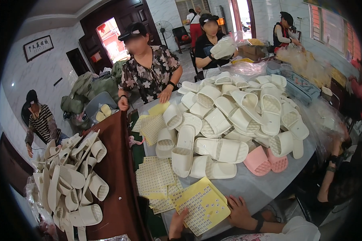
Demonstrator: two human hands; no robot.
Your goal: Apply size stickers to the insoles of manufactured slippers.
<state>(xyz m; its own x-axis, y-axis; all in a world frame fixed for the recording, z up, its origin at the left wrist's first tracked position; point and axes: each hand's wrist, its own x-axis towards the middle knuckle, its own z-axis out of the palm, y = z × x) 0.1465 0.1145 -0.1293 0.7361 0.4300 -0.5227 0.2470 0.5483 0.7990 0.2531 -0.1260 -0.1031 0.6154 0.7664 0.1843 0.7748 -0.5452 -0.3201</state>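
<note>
A yellow sheet of small round stickers (201, 205), with some spots bare, lies tilted near the table's front edge. Pinched at its lower left edge is my left hand (177, 223), thumb on top and the other fingers hidden. My right hand (240, 213) lies on the table by the sheet's right edge, fingers stretched and apart. More sticker sheets (153, 176) are spread under and behind this one. Beyond them rises a big pile of cream slippers (221, 150), with a pair of pink slippers (265, 161) at its front right.
On the left, a brown-covered table (112, 160) bears another heap of cream slippers (70, 176). A person in a floral top (151, 68) stands across the table; another handles a plastic-wrapped bundle (223, 48). A person's arm (329, 176) is close on the right. Blue crates (297, 84) stand behind the pile.
</note>
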